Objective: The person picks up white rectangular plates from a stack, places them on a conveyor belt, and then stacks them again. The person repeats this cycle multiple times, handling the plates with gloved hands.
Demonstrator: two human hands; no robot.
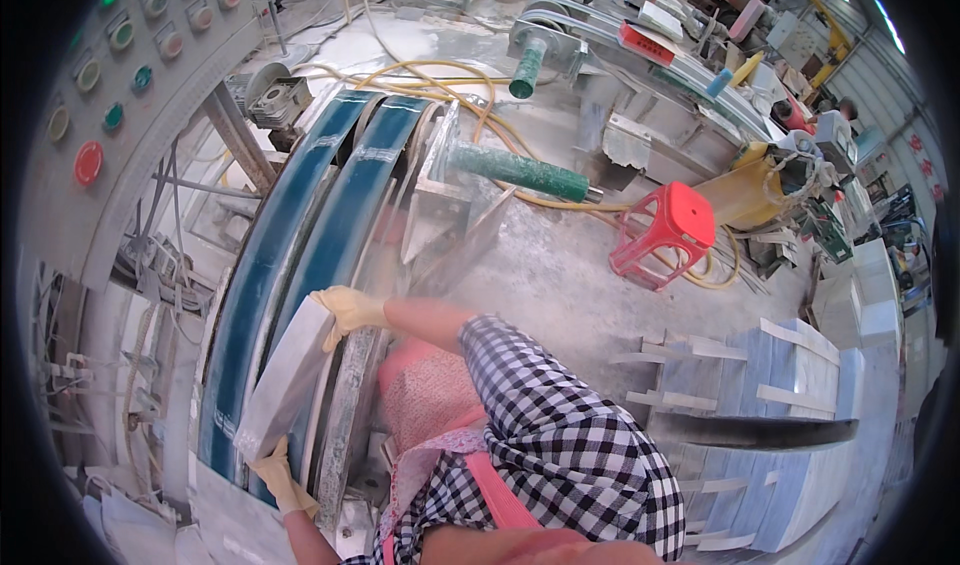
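Observation:
A long, pale grey slab (290, 377), which looks like stone, lies slantwise over the blue belts (335, 200) of a conveyor. My right hand (350, 310), in a cream glove, grips its far end, with the fingers over the edge. At the slab's near end my left hand (280, 477), gloved the same way, holds the corner; part of its fingers is hidden. The slab looks tilted, and I cannot tell how much of it rests on the belts.
To the left stands a control panel (150, 75) with several buttons. Green rollers (520, 170) stick out right of the belts. A red stool (665, 230) stands on the floor near yellow hoses (440, 77). Stacked pale slabs (760, 485) with spacer strips are at the right.

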